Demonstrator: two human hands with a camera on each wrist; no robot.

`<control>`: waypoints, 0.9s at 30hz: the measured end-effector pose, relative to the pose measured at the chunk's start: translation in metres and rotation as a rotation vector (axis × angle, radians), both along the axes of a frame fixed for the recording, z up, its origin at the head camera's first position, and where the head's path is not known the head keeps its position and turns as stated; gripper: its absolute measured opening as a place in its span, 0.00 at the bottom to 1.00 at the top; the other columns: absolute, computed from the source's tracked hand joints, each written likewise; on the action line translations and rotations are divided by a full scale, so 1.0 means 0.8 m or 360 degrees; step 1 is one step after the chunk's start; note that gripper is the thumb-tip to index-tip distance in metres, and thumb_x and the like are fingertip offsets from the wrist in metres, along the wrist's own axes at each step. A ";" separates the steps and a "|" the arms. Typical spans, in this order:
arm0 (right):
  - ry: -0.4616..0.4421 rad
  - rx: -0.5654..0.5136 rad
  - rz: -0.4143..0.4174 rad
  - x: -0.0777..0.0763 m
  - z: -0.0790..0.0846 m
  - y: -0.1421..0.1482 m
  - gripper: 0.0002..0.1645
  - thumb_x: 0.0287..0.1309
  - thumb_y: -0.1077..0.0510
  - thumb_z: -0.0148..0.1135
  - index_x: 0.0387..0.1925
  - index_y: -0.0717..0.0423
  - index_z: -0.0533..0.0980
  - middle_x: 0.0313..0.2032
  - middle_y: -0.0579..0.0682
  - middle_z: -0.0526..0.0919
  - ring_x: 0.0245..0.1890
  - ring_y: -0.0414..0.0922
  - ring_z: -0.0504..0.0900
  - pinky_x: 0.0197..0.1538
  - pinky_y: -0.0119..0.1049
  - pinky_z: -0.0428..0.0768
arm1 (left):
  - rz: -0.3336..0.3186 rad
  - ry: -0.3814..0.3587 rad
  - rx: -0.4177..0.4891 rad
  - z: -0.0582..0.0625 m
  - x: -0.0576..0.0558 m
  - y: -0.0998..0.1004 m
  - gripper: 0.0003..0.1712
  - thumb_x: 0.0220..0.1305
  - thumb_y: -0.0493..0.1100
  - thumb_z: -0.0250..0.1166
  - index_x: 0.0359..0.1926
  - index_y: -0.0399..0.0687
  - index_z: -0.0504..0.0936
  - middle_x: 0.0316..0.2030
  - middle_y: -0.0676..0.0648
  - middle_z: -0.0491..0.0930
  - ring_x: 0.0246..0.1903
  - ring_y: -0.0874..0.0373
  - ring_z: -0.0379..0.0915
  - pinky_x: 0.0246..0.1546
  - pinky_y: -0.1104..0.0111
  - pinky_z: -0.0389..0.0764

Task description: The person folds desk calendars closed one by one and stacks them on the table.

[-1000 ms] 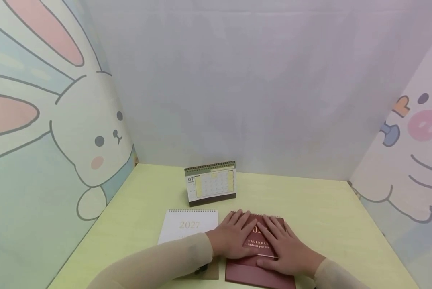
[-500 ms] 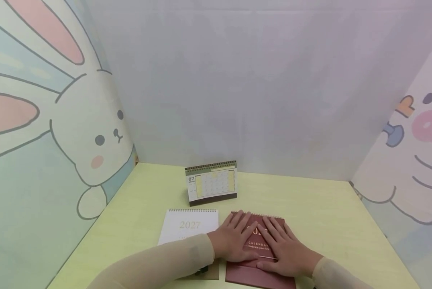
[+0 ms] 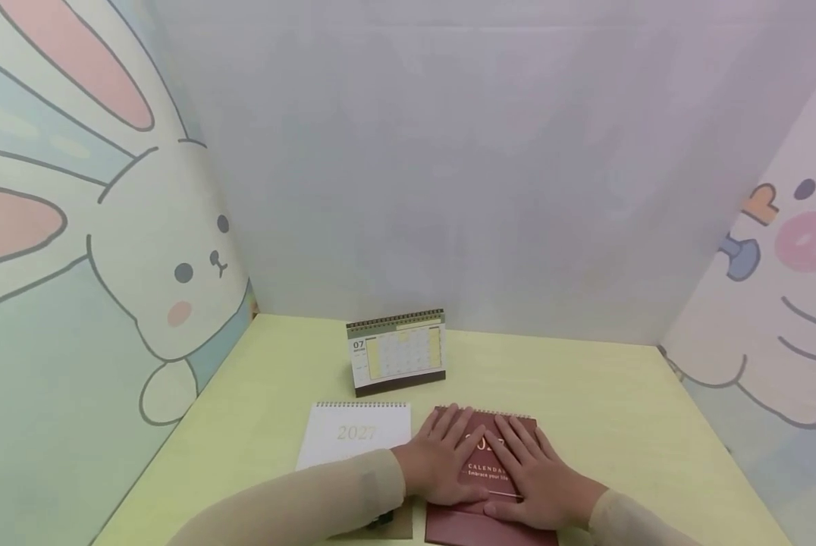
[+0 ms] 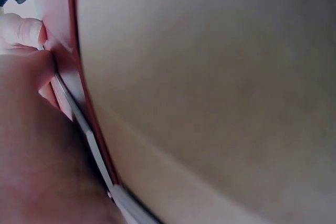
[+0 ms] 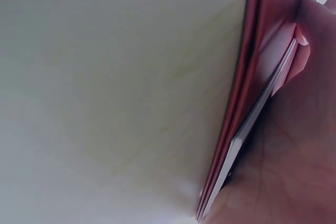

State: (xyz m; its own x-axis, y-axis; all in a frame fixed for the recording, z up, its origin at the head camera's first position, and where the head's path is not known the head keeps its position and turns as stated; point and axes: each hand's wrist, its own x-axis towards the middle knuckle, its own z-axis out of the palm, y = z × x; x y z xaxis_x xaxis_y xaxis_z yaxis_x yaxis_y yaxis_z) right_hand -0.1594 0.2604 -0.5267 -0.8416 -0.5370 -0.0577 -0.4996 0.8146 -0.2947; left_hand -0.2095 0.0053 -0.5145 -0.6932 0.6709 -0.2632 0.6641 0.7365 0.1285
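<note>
A dark red desk calendar point(image 3: 486, 482) lies flat near the front of the table, its spiral binding at the far edge. My left hand point(image 3: 442, 461) rests on its left half and my right hand point(image 3: 541, 481) on its right half, fingers straight and pointing away. The thumbs lie close together above the calendar's lower strip. Both wrist views show the calendar's red layers and pale pages edge-on, with the left palm point(image 4: 42, 156) and the right palm point(image 5: 278, 150) against it. Parts of the cover's lettering are hidden under the fingers.
Left of the red calendar lies a white 2027 calendar point(image 3: 356, 434), partly covered by the left sleeve point(image 3: 306, 493). Behind them a small desk calendar point(image 3: 397, 353) stands upright showing 07. Cartoon-printed side walls and a plain back wall enclose the yellow table point(image 3: 585, 387).
The head view has tilted slightly, so the scene sits a little lower. Both hands stay in place on the red calendar.
</note>
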 end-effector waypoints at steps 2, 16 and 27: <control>-0.0007 -0.0002 -0.0001 -0.001 -0.001 0.000 0.67 0.76 0.19 0.67 0.95 0.57 0.60 0.95 0.69 0.55 0.93 0.76 0.56 0.85 0.89 0.59 | 0.0000 -0.0004 0.0008 0.001 0.001 -0.001 0.58 0.82 0.87 0.50 0.99 0.71 0.48 1.00 0.53 0.39 1.00 0.46 0.34 1.00 0.45 0.48; 0.0444 0.0103 0.0083 0.020 -0.034 0.012 0.65 0.77 0.17 0.65 0.92 0.57 0.63 0.89 0.70 0.68 0.91 0.29 0.08 0.89 0.36 0.07 | -0.0040 -0.0064 -0.0003 -0.007 0.013 0.006 0.58 0.80 0.89 0.47 0.99 0.73 0.48 1.00 0.56 0.40 1.00 0.50 0.35 1.00 0.47 0.48; 0.0172 0.0026 -0.0006 0.002 -0.012 0.002 0.69 0.73 0.16 0.68 0.95 0.54 0.61 0.94 0.67 0.60 0.92 0.72 0.61 0.84 0.85 0.66 | 0.0015 0.0004 -0.0025 0.001 0.002 0.002 0.58 0.81 0.89 0.46 0.99 0.73 0.46 1.00 0.55 0.38 1.00 0.49 0.33 1.00 0.46 0.47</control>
